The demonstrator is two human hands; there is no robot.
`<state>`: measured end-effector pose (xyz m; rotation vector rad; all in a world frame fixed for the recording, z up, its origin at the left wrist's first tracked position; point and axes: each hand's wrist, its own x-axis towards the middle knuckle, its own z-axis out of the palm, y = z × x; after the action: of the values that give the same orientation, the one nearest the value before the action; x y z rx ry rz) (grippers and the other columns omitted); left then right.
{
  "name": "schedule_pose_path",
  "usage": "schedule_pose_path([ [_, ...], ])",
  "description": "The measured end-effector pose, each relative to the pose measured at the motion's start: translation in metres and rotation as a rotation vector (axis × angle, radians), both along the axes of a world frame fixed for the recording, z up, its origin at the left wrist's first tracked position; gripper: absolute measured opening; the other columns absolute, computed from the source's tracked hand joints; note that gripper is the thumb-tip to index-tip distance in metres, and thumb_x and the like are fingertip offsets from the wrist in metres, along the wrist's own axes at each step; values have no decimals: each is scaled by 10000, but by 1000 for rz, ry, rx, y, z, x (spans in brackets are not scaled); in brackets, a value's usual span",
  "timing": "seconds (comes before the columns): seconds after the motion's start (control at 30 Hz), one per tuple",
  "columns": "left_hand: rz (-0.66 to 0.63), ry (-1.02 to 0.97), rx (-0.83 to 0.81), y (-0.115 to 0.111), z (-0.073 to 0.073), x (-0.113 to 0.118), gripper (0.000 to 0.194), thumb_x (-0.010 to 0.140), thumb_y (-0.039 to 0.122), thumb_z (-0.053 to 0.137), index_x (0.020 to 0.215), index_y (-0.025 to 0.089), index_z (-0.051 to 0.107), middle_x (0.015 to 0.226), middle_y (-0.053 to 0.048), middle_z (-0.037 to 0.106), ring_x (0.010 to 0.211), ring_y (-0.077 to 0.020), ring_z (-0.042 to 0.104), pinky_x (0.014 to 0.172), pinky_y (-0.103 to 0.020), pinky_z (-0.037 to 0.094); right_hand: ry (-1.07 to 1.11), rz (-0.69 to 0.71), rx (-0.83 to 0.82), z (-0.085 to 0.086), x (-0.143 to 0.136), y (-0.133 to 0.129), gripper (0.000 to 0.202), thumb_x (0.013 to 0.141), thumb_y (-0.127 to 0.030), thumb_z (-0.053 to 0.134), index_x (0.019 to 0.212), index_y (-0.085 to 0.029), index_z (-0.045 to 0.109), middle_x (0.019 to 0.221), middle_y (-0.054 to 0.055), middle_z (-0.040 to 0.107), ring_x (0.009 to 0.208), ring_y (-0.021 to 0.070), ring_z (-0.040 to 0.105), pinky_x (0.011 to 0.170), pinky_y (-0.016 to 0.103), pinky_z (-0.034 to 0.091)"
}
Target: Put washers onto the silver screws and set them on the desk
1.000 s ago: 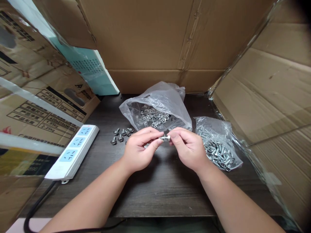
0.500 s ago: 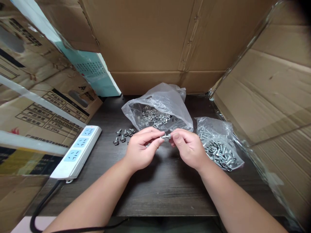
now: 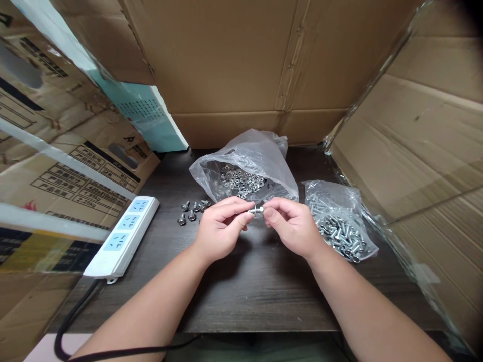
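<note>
A small silver bolt (image 3: pixel 261 209) lies level between my two hands, above the middle of the table. My right hand (image 3: pixel 292 225) is closed on its head end with thumb and forefinger. My left hand (image 3: pixel 222 226) pinches the other end, and a thin washer (image 3: pixel 255 209) shows edge-on by its fingertips. How far the shank reaches between the left fingers is hidden. Just left of that hand, several bolts with washers (image 3: pixel 191 215) stand on their heads. Behind my hands, a clear plastic bag (image 3: pixel 260 146) gapes open with loose washers (image 3: pixel 243 182) inside.
On the right lies another clear bag (image 3: pixel 335 193) full of loose bolts (image 3: pixel 345 236). A white power strip (image 3: pixel 126 239) with a black cable (image 3: pixel 71 314) sits at the left of the dark table (image 3: pixel 256 306). Cardboard walls (image 3: pixel 226 60) enclose the back and sides.
My right fingertips have shifted slightly on the bolt, so more of its head end shows. Both hands stay in nearly the same place, and the view has tilted slightly.
</note>
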<state>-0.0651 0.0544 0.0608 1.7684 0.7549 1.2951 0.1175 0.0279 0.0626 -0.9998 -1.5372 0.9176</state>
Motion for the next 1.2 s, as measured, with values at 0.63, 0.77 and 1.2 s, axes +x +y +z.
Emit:
schedule_pose_path([
  [0.63,-32,-39,-68,0,-4,1,169,803,229,706,939,155,773,847,-68,697,565,-58,610,517,-180,546,169,79,-66,-5,0,0,379,760,-236,787,1120,-208,669,945,36,653,836,136,642,779,272,566],
  [0.77,-28,-41,-47,1,-5,1,173,804,230,703,939,149,773,840,-70,697,565,-59,609,513,-177,542,43,44,-68,-2,-1,-1,153,833,-263,721,957,-174,726,918,49,699,830,140,661,766,254,557],
  [1.2,-30,-34,-37,1,-3,2,159,802,213,700,929,148,772,826,-67,687,562,-52,600,510,-167,533,126,79,-100,-4,-1,-2,235,803,-283,755,1009,-181,708,965,59,691,855,148,667,794,282,575],
])
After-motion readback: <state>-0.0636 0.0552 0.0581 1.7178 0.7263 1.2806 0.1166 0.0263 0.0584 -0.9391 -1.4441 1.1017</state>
